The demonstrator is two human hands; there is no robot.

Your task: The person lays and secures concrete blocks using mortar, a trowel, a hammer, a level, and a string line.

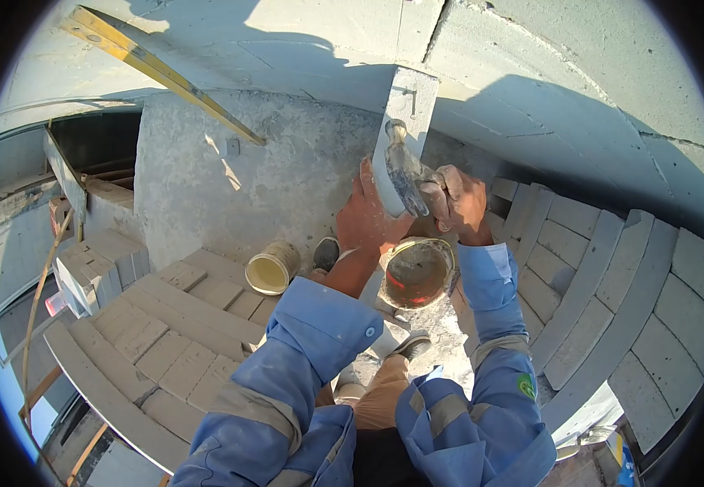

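My left hand (pixel 368 213) grips the lower left part of a long, pale grey block (pixel 410 97), its fingers wrapped round the edge. A hammer with a dark, mortar-smeared head (pixel 403 166) lies across the block's face. My right hand (pixel 456 199) is closed round the hammer's handle at the block's right side. What looks like a nail (pixel 413 99) stands near the block's upper end. Just below my hands is a round bucket (pixel 418 273) with grey mortar and something red inside. A smaller cream bucket (pixel 272 268) is tipped to the left of it.
Stacked blocks stand at the left (pixel 169 349) and right (pixel 603 276). A yellow spirit level (pixel 165 75) leans on the pale wall (pixel 530 49). My shoes are on the mortar-splashed floor, with a dark opening at the far left.
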